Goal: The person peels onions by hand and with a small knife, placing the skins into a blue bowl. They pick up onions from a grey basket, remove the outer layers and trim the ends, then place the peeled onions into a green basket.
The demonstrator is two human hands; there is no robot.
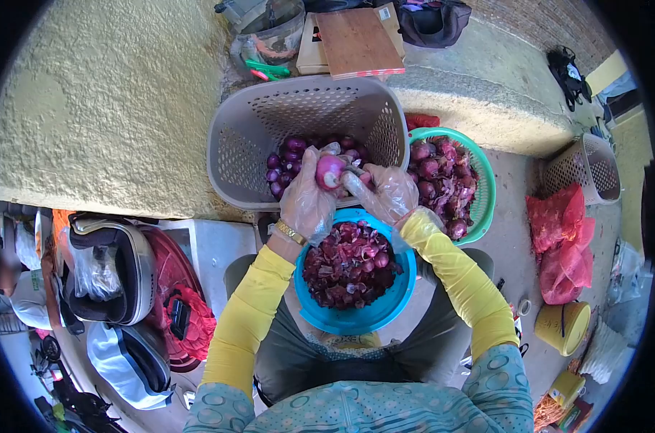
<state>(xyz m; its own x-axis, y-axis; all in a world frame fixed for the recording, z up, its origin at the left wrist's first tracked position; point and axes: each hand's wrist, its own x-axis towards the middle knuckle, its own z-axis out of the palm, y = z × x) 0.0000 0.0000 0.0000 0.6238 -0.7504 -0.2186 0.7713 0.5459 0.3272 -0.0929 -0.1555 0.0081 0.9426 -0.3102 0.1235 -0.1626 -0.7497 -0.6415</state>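
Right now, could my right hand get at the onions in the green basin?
Probably yes: your right hand is beside the green basin, whose onions lie uncovered with nothing visible between, though it's busy at the peeled onion in your left hand.

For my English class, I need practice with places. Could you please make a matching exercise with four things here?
1. Blue basin
2. Green basket
3. Gold band
4. Brown board

A. on the left wrist
B. on cardboard
C. between the knees
D. right of the grey crate

Pairs: 1-C, 2-D, 3-A, 4-B
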